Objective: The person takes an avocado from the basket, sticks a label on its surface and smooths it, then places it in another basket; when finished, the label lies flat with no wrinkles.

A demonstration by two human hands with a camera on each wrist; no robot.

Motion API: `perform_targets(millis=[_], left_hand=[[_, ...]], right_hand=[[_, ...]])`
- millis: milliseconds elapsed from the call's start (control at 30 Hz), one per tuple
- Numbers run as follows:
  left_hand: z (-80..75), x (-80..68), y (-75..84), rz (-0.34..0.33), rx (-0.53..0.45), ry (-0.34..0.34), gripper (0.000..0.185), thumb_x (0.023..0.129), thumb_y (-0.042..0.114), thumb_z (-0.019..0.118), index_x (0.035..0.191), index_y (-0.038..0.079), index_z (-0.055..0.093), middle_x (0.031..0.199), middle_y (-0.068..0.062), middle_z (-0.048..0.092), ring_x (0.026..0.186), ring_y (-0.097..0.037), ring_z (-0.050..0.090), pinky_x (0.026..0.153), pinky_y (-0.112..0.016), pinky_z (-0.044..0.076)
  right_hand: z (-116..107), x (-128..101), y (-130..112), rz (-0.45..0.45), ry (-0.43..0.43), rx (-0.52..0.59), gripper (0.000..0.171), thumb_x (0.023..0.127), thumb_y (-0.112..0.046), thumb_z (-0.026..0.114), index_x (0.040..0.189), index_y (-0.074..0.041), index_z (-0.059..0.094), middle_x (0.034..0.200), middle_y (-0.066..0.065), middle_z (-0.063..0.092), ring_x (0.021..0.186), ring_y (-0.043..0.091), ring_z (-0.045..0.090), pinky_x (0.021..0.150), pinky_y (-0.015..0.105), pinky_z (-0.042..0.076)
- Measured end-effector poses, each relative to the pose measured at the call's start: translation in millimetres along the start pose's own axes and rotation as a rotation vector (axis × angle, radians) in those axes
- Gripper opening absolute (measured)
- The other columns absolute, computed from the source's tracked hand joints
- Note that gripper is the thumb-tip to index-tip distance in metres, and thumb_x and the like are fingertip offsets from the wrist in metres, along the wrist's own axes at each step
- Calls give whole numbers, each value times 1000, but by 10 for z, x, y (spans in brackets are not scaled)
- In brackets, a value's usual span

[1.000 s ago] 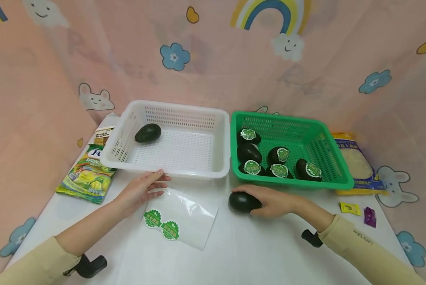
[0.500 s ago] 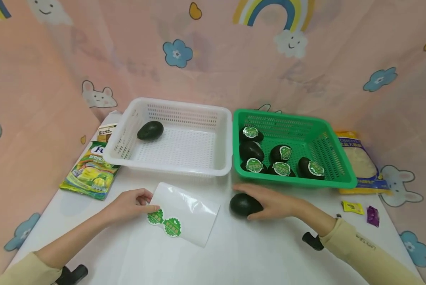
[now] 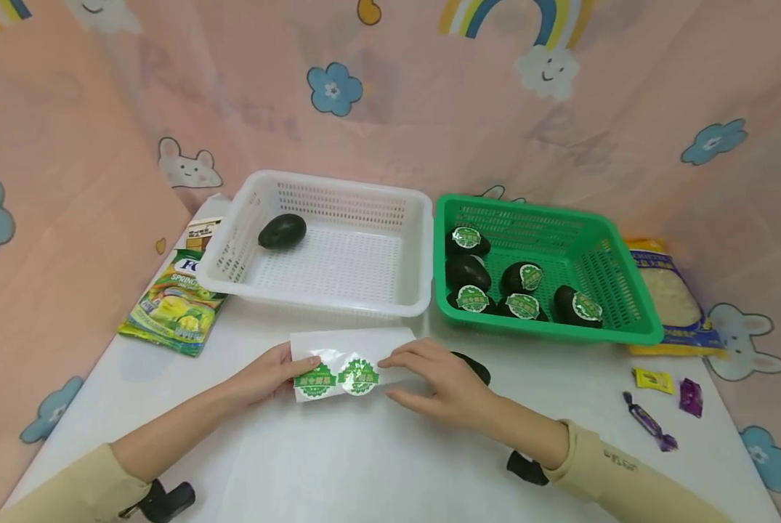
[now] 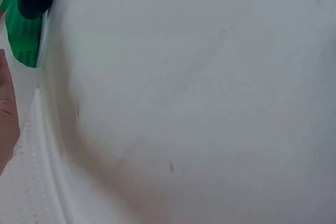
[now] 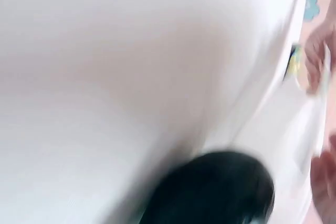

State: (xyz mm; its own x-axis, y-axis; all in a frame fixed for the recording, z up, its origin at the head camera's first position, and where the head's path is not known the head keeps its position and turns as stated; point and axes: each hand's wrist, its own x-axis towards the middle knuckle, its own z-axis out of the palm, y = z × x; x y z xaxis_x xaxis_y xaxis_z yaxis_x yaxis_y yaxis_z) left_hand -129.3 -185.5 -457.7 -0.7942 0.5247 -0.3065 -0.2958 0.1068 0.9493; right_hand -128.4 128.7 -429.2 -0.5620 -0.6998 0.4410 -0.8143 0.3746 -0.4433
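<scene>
My left hand (image 3: 269,374) pinches the left edge of a white sticker sheet (image 3: 357,341), thumb on top, and holds it up off the table. Two round green stickers, a left one (image 3: 315,382) and a right one (image 3: 359,376), sit along its lower edge. At the sheet's right side is my right hand (image 3: 452,392), fingers spread and their tips close to the right sticker; whether they touch it I cannot tell. Partly hidden behind that hand, a dark avocado (image 3: 476,366) lies on the table; it looms large in the right wrist view (image 5: 215,190).
Behind the sheet stands a white basket (image 3: 325,305) with one unlabelled avocado (image 3: 282,231). Beside it, a green basket (image 3: 553,330) holds several avocados, most showing stickers. A soup packet (image 3: 174,305) lies left, a pasta bag (image 3: 671,290) right, and small wrapped candies (image 3: 654,380) near the right edge.
My left hand has moved from the white basket's front to the sticker sheet and lifted it. My right hand has let go of the avocado and moved left to the sheet.
</scene>
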Motion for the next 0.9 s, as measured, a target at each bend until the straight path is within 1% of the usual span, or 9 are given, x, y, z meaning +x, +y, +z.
perform_targets(millis=[33,100,200,300,400,500,600,767,900], left_hand=[[42,-6,15,20,-47,-21,52,103,23,51,134,-16,35,112,-9,68,94,-9,66,81,-25,54],[117,-13,49,47,-100,-48,52,104,23,49,134,-16,32,115,-8,66,99,-10,65,86,-26,53],[206,-35,104,83,-126,-62,50,104,23,47,134,-14,31,117,-8,64,102,-12,65,89,-28,52],[251,-61,151,116,-133,-67,47,105,21,46,135,-11,30,120,-8,61,105,-12,63,91,-28,51],[264,-75,186,140,-129,-84,46,105,21,45,137,-8,29,123,-7,58,107,-13,62,92,-29,51],[262,-78,222,154,-121,-94,45,105,21,45,137,-6,28,123,-6,57,107,-14,62,92,-29,51],[262,-69,260,167,-126,-97,45,105,20,46,138,-6,28,124,-6,57,107,-15,62,92,-30,51],[267,-39,310,168,-143,-99,45,105,18,46,138,-6,28,124,-8,57,107,-16,63,92,-33,51],[277,-17,332,143,-151,-79,45,104,17,46,138,-7,27,122,-8,58,105,-16,64,90,-34,52]], right_hand=[[47,40,-30,14,32,-27,33,87,-28,75,118,-16,67,114,-7,62,106,10,55,85,25,49],[113,110,-67,47,81,-61,34,85,-29,78,115,-16,68,112,-7,62,105,11,54,82,24,50],[166,174,-83,88,112,-72,31,81,-29,81,108,-18,69,109,-8,62,102,10,53,81,24,50],[185,205,-79,105,131,-24,28,80,-27,83,103,-18,69,106,-8,63,102,10,54,82,24,50],[186,217,-70,95,167,41,24,80,-23,83,99,-18,69,104,-8,64,101,11,55,83,25,49],[168,220,-69,68,220,100,21,80,-17,82,96,-19,70,101,-8,66,100,12,57,84,25,49],[141,214,-63,37,258,115,23,80,-17,82,101,-18,72,102,-8,68,101,12,58,85,25,49],[109,205,-48,-38,303,83,23,82,-20,80,104,-17,73,99,-9,70,96,10,62,84,25,47],[94,221,-48,-155,361,28,22,84,-19,79,105,-14,74,101,-4,73,94,11,66,80,29,47]])
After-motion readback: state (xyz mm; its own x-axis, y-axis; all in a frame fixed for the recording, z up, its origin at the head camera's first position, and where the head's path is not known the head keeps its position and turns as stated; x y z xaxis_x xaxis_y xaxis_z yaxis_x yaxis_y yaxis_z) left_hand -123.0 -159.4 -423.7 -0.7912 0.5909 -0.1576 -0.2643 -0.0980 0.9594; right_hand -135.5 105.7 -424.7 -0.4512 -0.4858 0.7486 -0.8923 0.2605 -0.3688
